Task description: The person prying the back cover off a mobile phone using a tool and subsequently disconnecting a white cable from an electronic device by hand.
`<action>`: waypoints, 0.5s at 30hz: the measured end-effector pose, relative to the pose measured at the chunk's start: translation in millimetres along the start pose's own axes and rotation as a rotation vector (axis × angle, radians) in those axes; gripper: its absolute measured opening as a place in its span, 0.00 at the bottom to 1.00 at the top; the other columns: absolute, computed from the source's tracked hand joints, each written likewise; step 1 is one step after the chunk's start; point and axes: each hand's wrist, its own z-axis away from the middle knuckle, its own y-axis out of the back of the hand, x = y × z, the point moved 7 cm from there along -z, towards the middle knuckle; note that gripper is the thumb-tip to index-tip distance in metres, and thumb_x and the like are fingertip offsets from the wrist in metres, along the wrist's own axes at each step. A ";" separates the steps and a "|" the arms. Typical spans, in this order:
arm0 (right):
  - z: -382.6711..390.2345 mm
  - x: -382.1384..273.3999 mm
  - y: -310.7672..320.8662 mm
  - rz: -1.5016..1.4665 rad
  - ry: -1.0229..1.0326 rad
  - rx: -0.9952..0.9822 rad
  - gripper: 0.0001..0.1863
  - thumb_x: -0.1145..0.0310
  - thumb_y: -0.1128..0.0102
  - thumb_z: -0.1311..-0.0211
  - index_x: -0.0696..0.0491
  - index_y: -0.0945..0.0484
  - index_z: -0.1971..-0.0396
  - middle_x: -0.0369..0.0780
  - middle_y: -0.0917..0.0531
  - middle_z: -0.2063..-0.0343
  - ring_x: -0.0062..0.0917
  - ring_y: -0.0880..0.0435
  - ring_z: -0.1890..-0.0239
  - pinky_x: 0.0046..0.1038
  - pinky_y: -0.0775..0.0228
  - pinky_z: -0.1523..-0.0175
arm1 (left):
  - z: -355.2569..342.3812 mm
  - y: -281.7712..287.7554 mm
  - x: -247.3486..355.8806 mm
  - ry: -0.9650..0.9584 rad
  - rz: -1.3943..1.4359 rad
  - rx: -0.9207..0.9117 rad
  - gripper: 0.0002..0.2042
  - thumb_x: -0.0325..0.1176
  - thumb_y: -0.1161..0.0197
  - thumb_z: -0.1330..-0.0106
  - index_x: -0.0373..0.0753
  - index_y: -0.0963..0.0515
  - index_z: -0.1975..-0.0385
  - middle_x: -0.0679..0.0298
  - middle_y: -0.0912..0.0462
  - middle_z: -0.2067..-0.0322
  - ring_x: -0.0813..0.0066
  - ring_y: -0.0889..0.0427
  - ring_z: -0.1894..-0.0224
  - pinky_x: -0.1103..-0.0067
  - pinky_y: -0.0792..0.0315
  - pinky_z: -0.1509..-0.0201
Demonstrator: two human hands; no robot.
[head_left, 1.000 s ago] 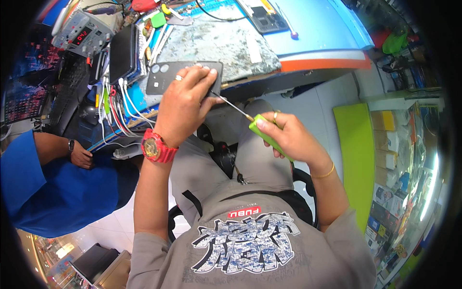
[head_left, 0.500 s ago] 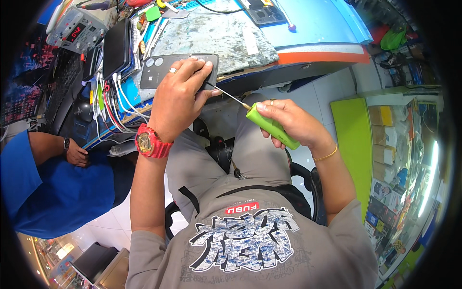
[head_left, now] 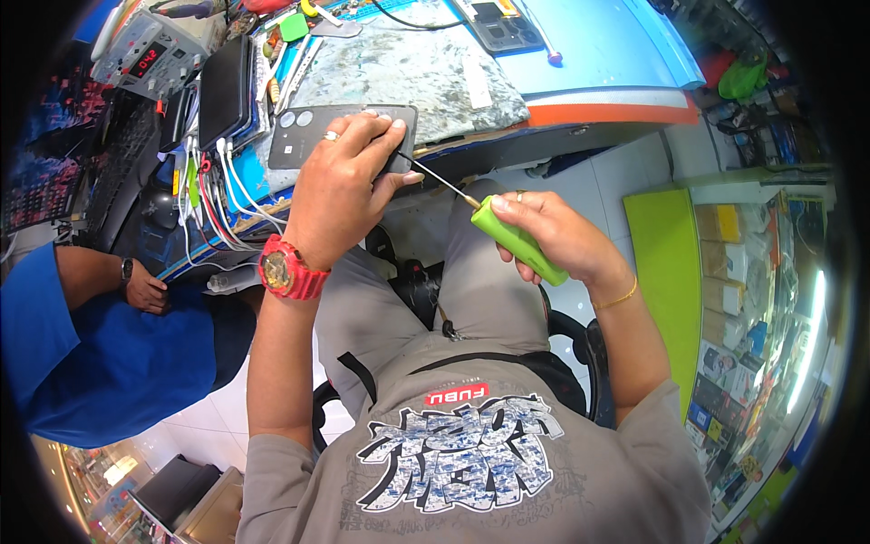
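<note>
A dark grey smartphone (head_left: pixel 294 143), its round camera lenses showing at the left end, lies at the near edge of the workbench. My left hand (head_left: pixel 349 181) is closed on it, fingers over its back and thumb near the lower right edge. Wrapped round the green handle of a screwdriver (head_left: pixel 521 243) are the fingers of my right hand (head_left: pixel 560 234). Its thin metal shaft slants up to the left, and the dark tip meets the phone's lower right edge beside my left thumb. The exact contact point is partly hidden by my fingers.
Under the phone is a stained grey work mat (head_left: pixel 399 77). White cables (head_left: pixel 237 186) hang off the bench at the left, below a power supply (head_left: pixel 145 56). Another phone back (head_left: pixel 500 27) lies at the far side. At the left sits a person in blue (head_left: pixel 136 363).
My two hands, the phone and the screwdriver have shifted very slightly right in the picture, along with the bench. The grip of each hand is unchanged.
</note>
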 end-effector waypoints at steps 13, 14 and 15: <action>13.7 17.4 -29.6 -0.078 0.118 0.195 0.24 0.49 0.46 0.12 0.58 0.18 0.44 0.37 0.16 0.71 0.18 0.18 0.79 0.22 0.25 0.74 | -0.6 3.8 10.0 0.079 0.035 0.019 0.26 0.37 0.19 0.37 0.30 0.16 0.42 0.49 0.14 0.44 0.44 0.16 0.39 0.58 0.22 0.35; 15.8 20.3 -34.0 -0.115 0.121 0.208 0.24 0.49 0.47 0.11 0.57 0.18 0.44 0.38 0.15 0.71 0.18 0.17 0.79 0.22 0.25 0.74 | 1.1 4.6 10.2 0.078 0.029 0.034 0.24 0.37 0.20 0.36 0.30 0.16 0.44 0.49 0.14 0.44 0.43 0.17 0.38 0.58 0.22 0.34; 16.6 23.2 -40.0 -0.140 0.130 0.176 0.24 0.48 0.50 0.10 0.57 0.21 0.43 0.38 0.15 0.70 0.20 0.16 0.79 0.24 0.23 0.74 | 4.0 2.8 9.0 0.076 0.021 0.048 0.22 0.36 0.20 0.35 0.30 0.16 0.47 0.48 0.14 0.43 0.42 0.17 0.37 0.58 0.21 0.34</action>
